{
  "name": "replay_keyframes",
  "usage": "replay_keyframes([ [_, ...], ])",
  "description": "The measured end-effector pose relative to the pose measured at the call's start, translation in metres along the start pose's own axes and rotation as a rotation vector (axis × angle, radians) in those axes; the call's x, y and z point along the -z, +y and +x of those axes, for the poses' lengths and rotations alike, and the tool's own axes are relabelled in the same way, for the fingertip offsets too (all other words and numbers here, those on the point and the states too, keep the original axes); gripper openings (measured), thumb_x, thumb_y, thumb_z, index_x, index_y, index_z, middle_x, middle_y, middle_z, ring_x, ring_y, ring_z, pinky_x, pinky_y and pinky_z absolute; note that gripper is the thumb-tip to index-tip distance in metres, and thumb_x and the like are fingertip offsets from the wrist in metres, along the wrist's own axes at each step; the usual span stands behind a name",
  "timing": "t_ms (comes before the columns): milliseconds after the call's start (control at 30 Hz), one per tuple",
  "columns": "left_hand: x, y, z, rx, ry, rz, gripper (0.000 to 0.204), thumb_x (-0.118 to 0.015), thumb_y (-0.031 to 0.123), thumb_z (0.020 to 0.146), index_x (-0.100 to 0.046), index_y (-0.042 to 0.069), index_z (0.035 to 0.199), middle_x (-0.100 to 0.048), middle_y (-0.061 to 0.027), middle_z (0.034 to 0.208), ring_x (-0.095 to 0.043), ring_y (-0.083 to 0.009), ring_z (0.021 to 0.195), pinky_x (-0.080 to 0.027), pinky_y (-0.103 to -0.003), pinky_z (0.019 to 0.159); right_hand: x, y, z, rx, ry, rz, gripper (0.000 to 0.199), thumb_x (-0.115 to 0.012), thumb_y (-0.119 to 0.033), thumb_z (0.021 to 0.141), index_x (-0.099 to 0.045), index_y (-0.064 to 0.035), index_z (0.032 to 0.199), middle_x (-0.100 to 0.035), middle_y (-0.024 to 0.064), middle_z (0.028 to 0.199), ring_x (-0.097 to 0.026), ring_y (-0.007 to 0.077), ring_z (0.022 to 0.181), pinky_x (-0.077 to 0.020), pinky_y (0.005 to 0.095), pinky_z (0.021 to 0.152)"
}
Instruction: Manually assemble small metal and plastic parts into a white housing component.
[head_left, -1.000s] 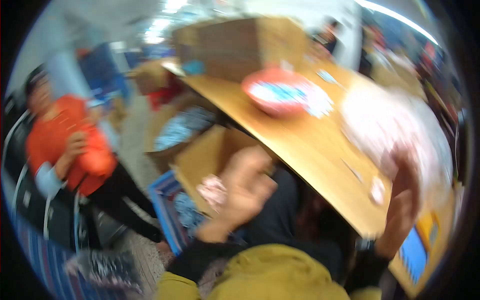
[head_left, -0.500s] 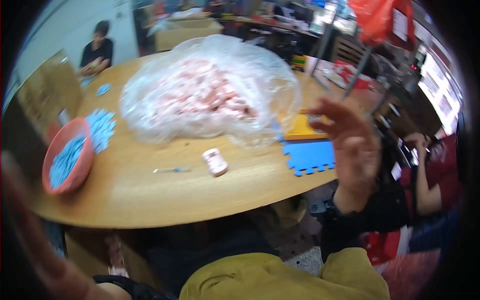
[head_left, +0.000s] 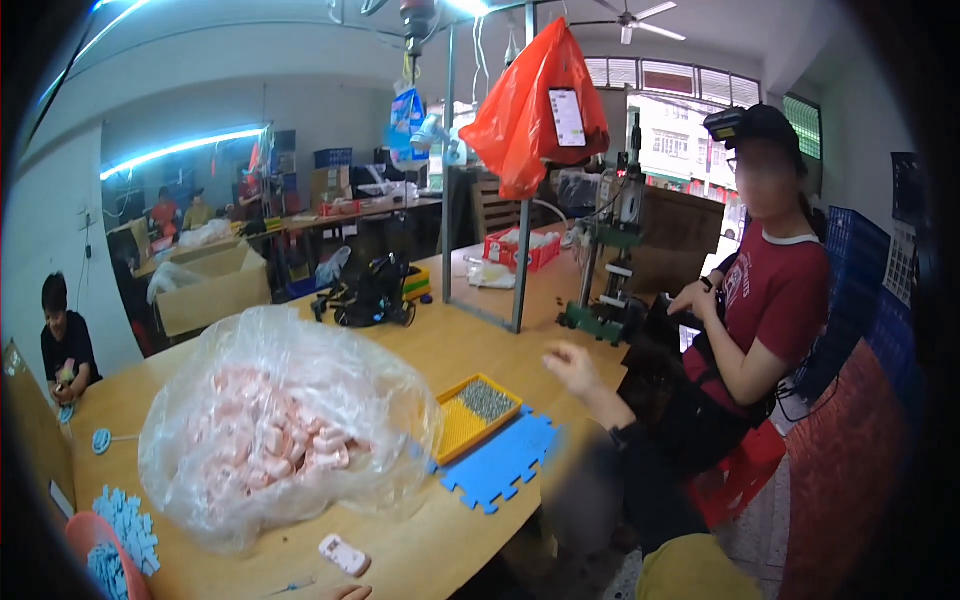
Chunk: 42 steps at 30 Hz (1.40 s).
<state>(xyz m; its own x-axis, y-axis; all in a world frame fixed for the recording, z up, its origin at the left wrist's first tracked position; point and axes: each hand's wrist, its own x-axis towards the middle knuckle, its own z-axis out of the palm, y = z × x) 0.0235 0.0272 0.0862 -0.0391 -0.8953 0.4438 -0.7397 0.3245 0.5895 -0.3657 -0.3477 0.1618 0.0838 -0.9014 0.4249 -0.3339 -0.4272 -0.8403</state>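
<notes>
My right hand [head_left: 580,374] is raised over the right part of the wooden table, beyond the blue foam mat [head_left: 505,462]. Its fingers are loosely curled and apart, with nothing visible in them. Only a sliver of my left hand [head_left: 348,593] shows at the lower edge, close to a pale pink plastic part [head_left: 344,555]; most of its fingers are hidden. A small thin tool [head_left: 290,588] lies to the left of that part. A yellow tray [head_left: 464,428] holding small metal pieces rests by the mat. Many pink parts [head_left: 265,440] fill a large clear plastic bag [head_left: 190,490].
Light-blue pieces [head_left: 125,525] lie beside a pink basket [head_left: 88,528] at left. A metal post [head_left: 524,265] carries a red bag [head_left: 535,110]; a green press [head_left: 605,315] stands nearby. A person in a red shirt [head_left: 775,290] stands at right, another person [head_left: 66,345] sits far left.
My view has swung up and to the right, so the table sits lower and further left. My left hand has mostly left the picture; my right hand now appears farther off, over the table.
</notes>
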Motion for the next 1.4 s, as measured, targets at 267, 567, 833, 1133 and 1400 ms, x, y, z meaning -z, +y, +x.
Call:
replay_keyframes([
  [267, -0.009, 0.03, 0.201, -0.176, -0.243, 0.03, 0.039, -0.068, 0.011, 0.083, -0.059, 0.006, 0.12, -0.06, -0.0185, 0.115, -0.058, -0.0317, 0.106, -0.046, -0.039, 0.09, 0.094, -0.067, 0.201, 0.32, 0.346, -0.223, 0.035, -0.068, -0.021, 0.081, -0.063, 0.0027, 0.107, -0.068, 0.015, 0.1, -0.064, 0.0191, 0.093, -0.0498, 0.0321, 0.082],
  [567, -0.047, 0.047, 0.446, -0.6, -0.316, 0.091, 0.037, -0.07, 0.015, 0.078, -0.061, 0.008, 0.113, -0.062, -0.0154, 0.1, -0.06, -0.0345, 0.092, -0.05, -0.039, 0.079, 0.097, -0.024, 0.446, 0.416, 0.461, -0.108, 0.067, -0.081, -0.042, 0.061, -0.061, -0.0026, 0.112, -0.066, 0.0198, 0.105, -0.061, 0.0322, 0.104, -0.0474, 0.04, 0.088],
  [833, -0.008, 0.132, 0.775, -0.415, 0.087, -0.41, 0.034, -0.06, 0.014, 0.087, -0.056, -0.001, 0.117, -0.061, -0.0061, 0.089, -0.059, -0.0118, 0.082, -0.048, -0.026, 0.071, 0.065, -0.06, 0.401, 0.098, 0.253, 0.612, 0.029, -0.059, -0.012, 0.083, -0.061, 0.0036, 0.108, -0.064, 0.0066, 0.1, -0.061, 0.0168, 0.089, -0.0493, 0.0324, 0.079],
  [1133, 0.0, 0.273, 0.896, -0.469, 0.085, -0.155, 0.041, -0.059, 0.033, 0.088, -0.063, -0.001, 0.111, -0.068, -0.0133, 0.099, -0.062, -0.0224, 0.094, -0.046, -0.034, 0.085, 0.097, -0.061, 0.384, 0.09, -0.013, 0.929, 0.032, -0.054, -0.014, 0.094, -0.051, -0.0039, 0.125, -0.061, 0.0074, 0.115, -0.06, 0.0184, 0.105, -0.0516, 0.0345, 0.087],
  [1400, 0.075, 0.287, 0.879, -0.311, 0.241, -0.729, 0.03, -0.063, 0.027, 0.086, -0.064, 0.003, 0.103, -0.065, -0.003, 0.081, -0.058, -0.0119, 0.062, -0.048, -0.028, 0.062, 0.105, -0.048, 0.401, -0.132, 0.253, 1.064, 0.031, -0.055, -0.011, 0.094, -0.052, -0.0072, 0.125, -0.059, 0.0061, 0.12, -0.058, 0.02, 0.11, -0.0499, 0.0334, 0.09],
])
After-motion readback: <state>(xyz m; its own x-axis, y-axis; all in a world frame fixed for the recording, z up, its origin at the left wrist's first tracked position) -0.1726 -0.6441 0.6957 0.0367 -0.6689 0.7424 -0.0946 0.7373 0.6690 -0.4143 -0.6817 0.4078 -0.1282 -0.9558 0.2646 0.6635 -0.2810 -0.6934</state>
